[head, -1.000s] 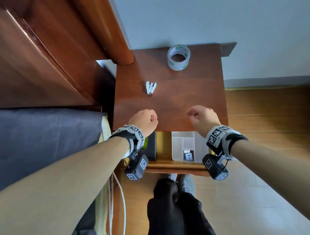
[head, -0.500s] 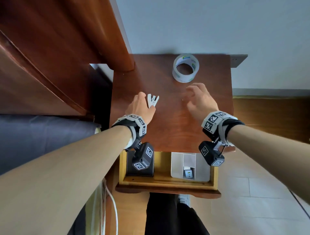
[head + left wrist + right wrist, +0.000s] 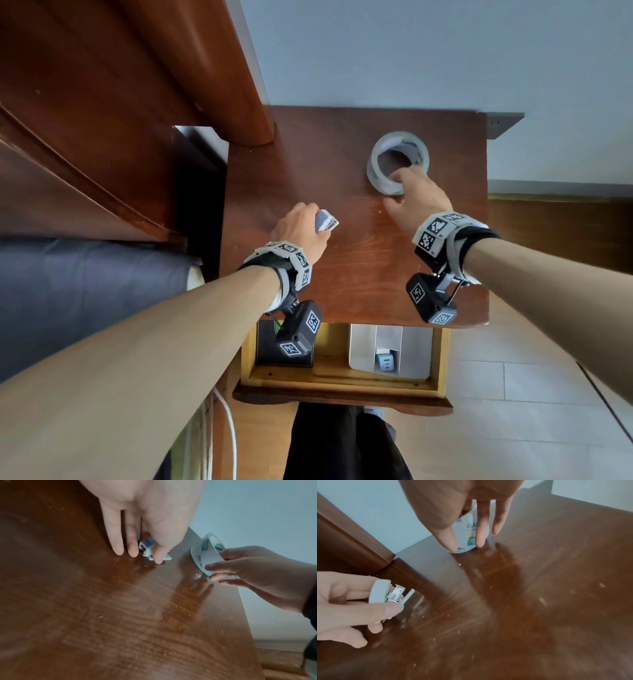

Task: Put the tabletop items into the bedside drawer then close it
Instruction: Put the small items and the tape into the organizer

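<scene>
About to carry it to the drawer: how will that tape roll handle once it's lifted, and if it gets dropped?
The tape roll is a hollow ring, so it is probably light and rigid. The right hand pinches its wall, thumb outside and a finger seemingly inside; the glossy face may be slippery. Set on edge it would likely roll; flat, as it lies on the tabletop, it should stay.

Head view looks steeply down on the tabletop; both wrist views skim it close, each catching the opposite hand.

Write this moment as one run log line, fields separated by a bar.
left hand: holds small stapler | right hand: grips tape roll on tabletop | drawer: open
</scene>
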A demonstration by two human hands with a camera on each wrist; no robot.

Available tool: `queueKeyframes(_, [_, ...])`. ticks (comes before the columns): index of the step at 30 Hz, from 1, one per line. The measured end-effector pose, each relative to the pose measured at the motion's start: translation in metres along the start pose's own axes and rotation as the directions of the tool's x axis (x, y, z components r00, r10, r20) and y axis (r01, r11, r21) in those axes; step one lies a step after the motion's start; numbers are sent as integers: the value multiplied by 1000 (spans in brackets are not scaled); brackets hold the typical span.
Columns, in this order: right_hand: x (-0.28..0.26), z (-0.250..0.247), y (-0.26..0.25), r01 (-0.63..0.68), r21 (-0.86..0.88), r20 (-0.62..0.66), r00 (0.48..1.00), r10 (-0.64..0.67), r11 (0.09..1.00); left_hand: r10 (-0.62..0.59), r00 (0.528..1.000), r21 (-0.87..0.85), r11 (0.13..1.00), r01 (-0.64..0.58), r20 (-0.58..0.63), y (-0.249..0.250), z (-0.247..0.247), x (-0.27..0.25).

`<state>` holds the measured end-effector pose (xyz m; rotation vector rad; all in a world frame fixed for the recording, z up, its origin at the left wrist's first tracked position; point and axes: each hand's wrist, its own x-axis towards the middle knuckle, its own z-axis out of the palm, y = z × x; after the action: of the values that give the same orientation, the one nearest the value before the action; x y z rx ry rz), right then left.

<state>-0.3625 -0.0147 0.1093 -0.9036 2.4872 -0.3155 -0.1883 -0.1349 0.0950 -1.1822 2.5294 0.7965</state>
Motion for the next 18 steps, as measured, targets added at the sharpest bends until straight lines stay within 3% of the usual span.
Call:
queueKeyframes(10, [-87,26,41,66,-17,55,996,-65,998,32,999,-48,998,-33,-33,-6,25,-65])
queueKeyframes(15, [-153,42,59,70,-12,78,995,-69,997,46,998,-82,995,-50,-53,-6,54,-135])
queueKeyframes(18, [-200,55,77,79,-6,64,995,-78,997,59,998,-61,996,-58,18,-11,80,-183])
